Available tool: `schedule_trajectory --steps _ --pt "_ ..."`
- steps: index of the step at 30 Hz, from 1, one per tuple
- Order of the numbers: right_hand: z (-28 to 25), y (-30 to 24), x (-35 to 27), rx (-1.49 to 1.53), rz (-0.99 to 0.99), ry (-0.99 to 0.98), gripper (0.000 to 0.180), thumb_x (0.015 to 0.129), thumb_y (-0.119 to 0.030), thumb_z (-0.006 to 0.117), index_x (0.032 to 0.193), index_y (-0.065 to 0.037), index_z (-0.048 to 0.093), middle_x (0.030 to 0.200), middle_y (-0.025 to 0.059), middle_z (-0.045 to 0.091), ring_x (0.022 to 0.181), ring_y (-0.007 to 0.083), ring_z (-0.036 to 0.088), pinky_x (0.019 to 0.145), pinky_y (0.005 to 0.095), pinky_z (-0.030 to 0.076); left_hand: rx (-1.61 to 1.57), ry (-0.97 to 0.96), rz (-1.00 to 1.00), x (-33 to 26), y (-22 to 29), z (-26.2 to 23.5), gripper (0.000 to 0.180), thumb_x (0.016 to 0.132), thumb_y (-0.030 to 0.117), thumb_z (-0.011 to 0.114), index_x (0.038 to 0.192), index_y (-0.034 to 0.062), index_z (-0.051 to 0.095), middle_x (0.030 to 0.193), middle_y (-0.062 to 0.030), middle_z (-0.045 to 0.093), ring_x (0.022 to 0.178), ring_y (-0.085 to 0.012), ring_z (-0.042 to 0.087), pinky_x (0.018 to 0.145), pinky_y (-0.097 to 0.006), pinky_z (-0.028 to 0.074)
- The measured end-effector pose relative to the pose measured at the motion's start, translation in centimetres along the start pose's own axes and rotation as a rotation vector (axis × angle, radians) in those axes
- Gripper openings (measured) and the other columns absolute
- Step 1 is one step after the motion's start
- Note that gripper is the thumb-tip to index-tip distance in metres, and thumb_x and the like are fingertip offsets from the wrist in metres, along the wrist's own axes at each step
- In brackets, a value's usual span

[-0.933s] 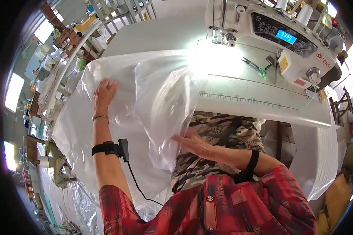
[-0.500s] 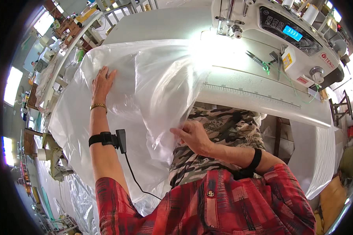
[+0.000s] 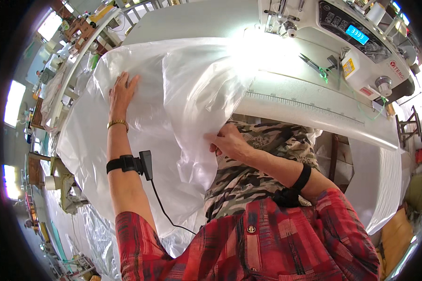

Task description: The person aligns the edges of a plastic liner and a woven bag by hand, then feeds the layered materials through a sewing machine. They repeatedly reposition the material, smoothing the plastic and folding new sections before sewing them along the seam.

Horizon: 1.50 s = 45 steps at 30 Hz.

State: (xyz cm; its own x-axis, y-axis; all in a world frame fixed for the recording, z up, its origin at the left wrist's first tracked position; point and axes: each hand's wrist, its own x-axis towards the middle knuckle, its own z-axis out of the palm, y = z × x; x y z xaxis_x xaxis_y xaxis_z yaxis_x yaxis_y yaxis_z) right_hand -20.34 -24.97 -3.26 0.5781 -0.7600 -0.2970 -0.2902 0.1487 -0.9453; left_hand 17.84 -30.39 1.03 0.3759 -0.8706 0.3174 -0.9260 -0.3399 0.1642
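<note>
A large sheet of white translucent plastic fabric (image 3: pixel 192 84) lies spread over the white sewing table (image 3: pixel 314 112) and hangs off its front edge. My left hand (image 3: pixel 121 93) rests flat on the fabric with fingers spread, near its left side. My right hand (image 3: pixel 227 143) pinches a fold of the fabric at the table's front edge, over my lap. A white sewing machine (image 3: pixel 356 42) with a lit blue display stands at the far right of the table. Both forearms wear black bands, the left one with a small device and cable.
Small scissors (image 3: pixel 314 63) lie on the table by the machine. More white fabric (image 3: pixel 380 182) hangs down at the right of my knees. Other worktables with clutter (image 3: pixel 65 51) run along the left. Clear plastic sheeting (image 3: pixel 89 229) lies on the floor at lower left.
My left hand has slid a little farther up the fabric. My right hand has drawn the fold toward the table's edge. The view has tipped slightly downward.
</note>
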Motion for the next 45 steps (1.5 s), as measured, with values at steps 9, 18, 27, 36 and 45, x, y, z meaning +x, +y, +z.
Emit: schedule_trajectory --steps 9,18,27,36,45 --pt "-8.3 1.9 -11.8 0.671 -0.050 -0.379 0.022 0.095 -0.016 0.059 0.104 -0.002 0.072 0.100 -0.0004 0.069 0.094 0.0095 0.060 0.086 0.0265 0.048 -0.036 0.030 0.040 -1.3 -1.9 -0.7 0.062 0.094 0.047 0.054 0.137 0.0030 0.052 0.146 -0.0146 0.047 0.136 -0.0286 0.042 0.111 -0.043 0.032" --pt "-7.0 6.8 -9.2 0.383 0.014 -0.156 0.036 0.097 -0.029 0.060 0.110 0.004 0.067 0.091 0.0031 0.068 0.080 0.0074 0.058 0.068 0.0255 0.048 0.206 -0.008 0.095 -3.6 7.0 -6.7 0.034 0.095 0.028 0.056 0.118 0.0036 0.062 0.115 -0.0135 0.065 0.109 -0.0335 0.059 0.098 -0.044 0.041" --pt "-4.8 7.1 -11.1 0.186 -0.274 0.233 0.031 0.098 -0.025 0.054 0.107 0.005 0.056 0.081 0.0151 0.064 0.073 0.0218 0.060 0.067 0.0358 0.048 -0.377 -0.033 0.479 -23.9 28.3 -6.8 0.040 0.079 0.025 0.075 0.110 0.0036 0.061 0.104 -0.0123 0.063 0.096 -0.0316 0.059 0.081 -0.040 0.046" --pt "-5.2 5.1 -14.3 0.142 -0.340 0.140 0.021 0.097 -0.018 0.054 0.103 0.003 0.054 0.077 0.0183 0.060 0.068 0.0253 0.060 0.065 0.0375 0.048 -0.254 -0.027 0.486 -26.0 29.1 -7.6 0.007 0.086 0.010 0.061 0.084 0.0048 0.058 0.080 -0.0100 0.056 0.078 -0.0296 0.056 0.073 -0.040 0.042" --pt "-6.1 3.5 -14.7 -0.222 -0.805 0.146 0.014 0.087 -0.007 0.063 0.086 -0.002 0.050 0.072 0.0140 0.054 0.069 0.0314 0.060 0.067 0.0392 0.047 -0.613 -0.137 0.481 -26.0 29.2 -7.3 0.008 0.090 0.008 0.060 0.088 0.0009 0.056 0.078 -0.0149 0.058 0.072 -0.0343 0.058 0.061 -0.040 0.044"
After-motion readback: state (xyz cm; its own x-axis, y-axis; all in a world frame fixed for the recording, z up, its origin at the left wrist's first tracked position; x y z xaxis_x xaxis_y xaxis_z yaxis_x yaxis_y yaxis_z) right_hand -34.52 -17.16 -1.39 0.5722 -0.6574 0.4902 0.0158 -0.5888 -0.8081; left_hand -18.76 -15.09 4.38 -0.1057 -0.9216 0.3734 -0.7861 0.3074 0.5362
